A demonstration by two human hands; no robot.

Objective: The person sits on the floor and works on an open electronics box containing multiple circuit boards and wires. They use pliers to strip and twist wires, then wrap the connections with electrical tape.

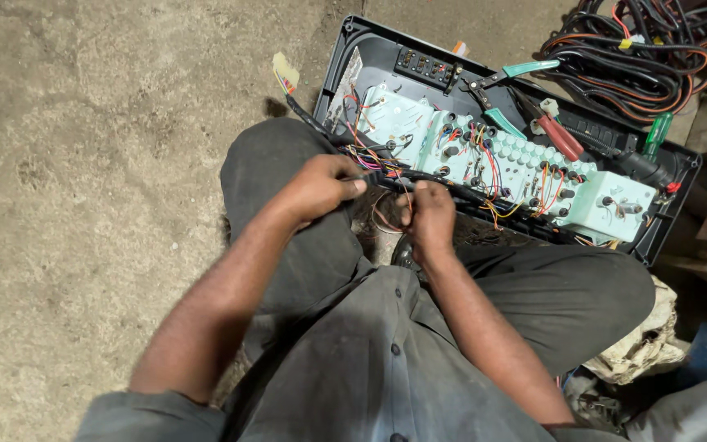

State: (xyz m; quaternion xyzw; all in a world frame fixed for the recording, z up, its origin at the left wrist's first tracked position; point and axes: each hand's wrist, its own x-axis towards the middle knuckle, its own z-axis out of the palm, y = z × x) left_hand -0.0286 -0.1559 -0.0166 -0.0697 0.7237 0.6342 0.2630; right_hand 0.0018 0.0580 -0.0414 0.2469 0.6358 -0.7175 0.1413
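Grey clothes fill the bottom of the view: a grey shirt [370,368] with dark buttons and grey trousers [550,299] on bent knees. Two bare arms reach forward from the sleeves. The left hand [318,190] is curled shut, and its fingers pinch a bundle of wires [378,176] wrapped in black. The right hand [429,217] is curled shut too, and it grips the same bundle just beside the left hand, with the thumb on top. The bundle runs between the two hands, just above the knees. Thin red, yellow and pink wires poke out of it near the left fingers. Just past the hands lies a long black tray [370,51] on the dirty concrete floor [108,139]. Inside the tray sits a pale green panel [525,168] with many round knobs and small coloured wires stuck into it. The bundle leads onto this panel. Farther back in the tray lie pliers [509,75] with green handles, a tool with a red handle [560,137] and a screwdriver with a green handle [656,133]. Past the tray, at the top right, sits a big pile of black and orange cables [640,53]. A crumpled cloth [644,340] lies on the right by the knee.
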